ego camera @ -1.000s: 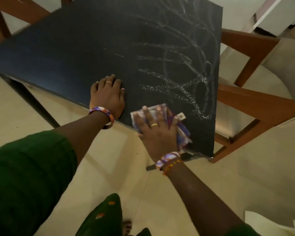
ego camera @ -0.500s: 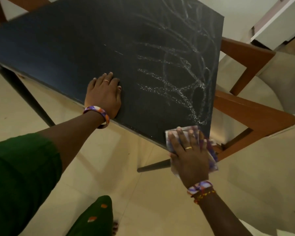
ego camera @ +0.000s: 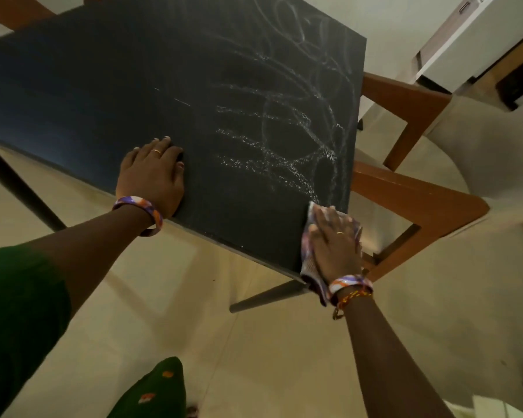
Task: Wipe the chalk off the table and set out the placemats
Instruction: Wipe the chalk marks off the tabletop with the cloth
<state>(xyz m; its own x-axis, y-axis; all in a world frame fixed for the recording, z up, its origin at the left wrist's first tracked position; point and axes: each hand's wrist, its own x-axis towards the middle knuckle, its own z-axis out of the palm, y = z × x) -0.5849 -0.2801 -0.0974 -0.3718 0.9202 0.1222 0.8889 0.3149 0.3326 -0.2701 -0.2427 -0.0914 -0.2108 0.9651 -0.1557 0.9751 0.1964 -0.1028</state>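
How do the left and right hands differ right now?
The left hand lies bare and flat on the table; the right hand presses a cloth onto it. The left hand sits on a chalk-free patch along the near edge; the right hand is at the near right corner, just below the chalk marks. The right wrist carries an extra red-orange thread; the left does not. Both have straight fingers, a ring and a patterned bangle.

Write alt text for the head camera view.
A person's right hand presses a cloth flat on the near right corner of a dark table, just below white chalk scribbles. The left hand rests flat on the table's near edge; wooden chairs stand at right.
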